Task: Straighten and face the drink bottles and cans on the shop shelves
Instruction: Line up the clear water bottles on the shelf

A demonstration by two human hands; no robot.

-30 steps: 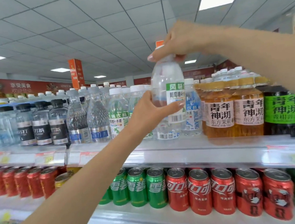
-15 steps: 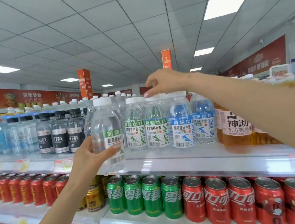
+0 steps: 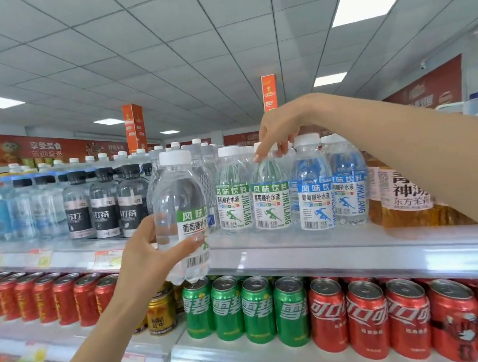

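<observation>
Facing bottles on the upper shelf (image 3: 329, 248)
The left hand (image 3: 148, 259) grips a loose bottle (image 3: 179, 205); the right hand (image 3: 281, 131) pinches a shelved bottle (image 3: 271, 204) at its top, probably clearing a front-edge slot.

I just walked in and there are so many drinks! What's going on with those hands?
A person is tidying drinks on shop shelves. Their left hand holds a green-label bottle out in front of the top shelf. Their right hand reaches over and pinches the top of a standing bottle with the same green label in the front row. Green cans and red cans stand lined up on the shelf below.
</observation>
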